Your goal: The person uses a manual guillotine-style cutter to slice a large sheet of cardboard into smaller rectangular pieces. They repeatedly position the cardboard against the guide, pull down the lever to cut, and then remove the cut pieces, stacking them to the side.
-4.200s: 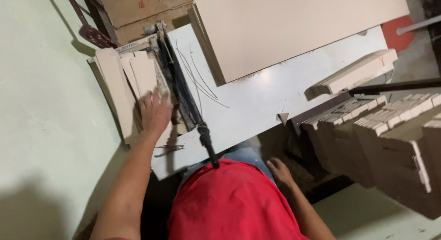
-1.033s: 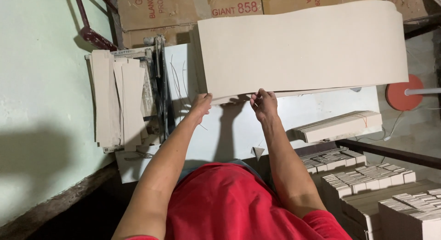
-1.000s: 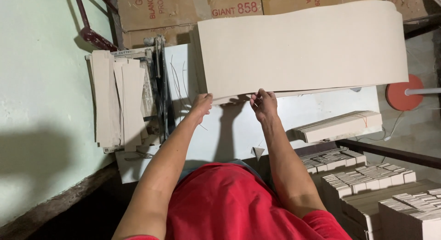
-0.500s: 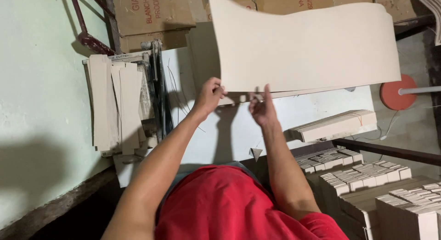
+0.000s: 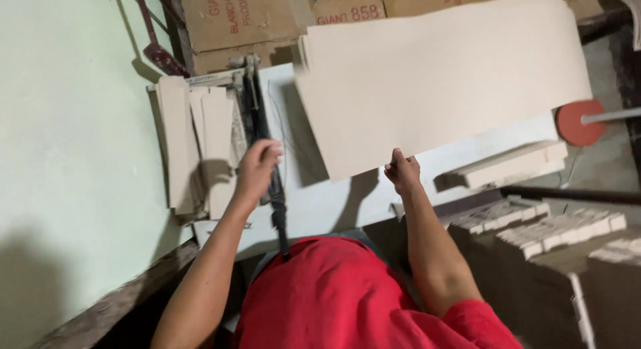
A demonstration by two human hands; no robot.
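Right hand (image 5: 402, 172) pinching the near edge of a big cream sheet of card (image 5: 441, 79), fingers clamped shut on it, thumb on top; sheet lifted off the white table (image 5: 334, 202), slightly curled, spread over the far-right part of the tabletop w/ its far edge up by the brown cardboard boxes (image 5: 247, 19); shadow of it on the table just underneath. Left hand (image 5: 257, 169) down on the black lever arm of the paper cutter (image 5: 264, 142), fingers curled over the bar, though can't tell how tight the wrap is from this angle; black handle end poking out below the wrist toward the red shirt (image 5: 347, 295). Left of the cutter arm, a pile of narrow cut strips (image 5: 190, 149), same cream colour, stacked a bit unevenly on the cutter bed, touching the pale green wall (image 5: 73, 122) side. On the right, a small stack of strips (image 5: 511, 165) lying on the table corner; below that, dark boxes packed w/ bundled strips (image 5: 554, 229) standing on edge. Red round disc on a pole (image 5: 579, 122) just past the sheet's right corner, well apart from both hands.
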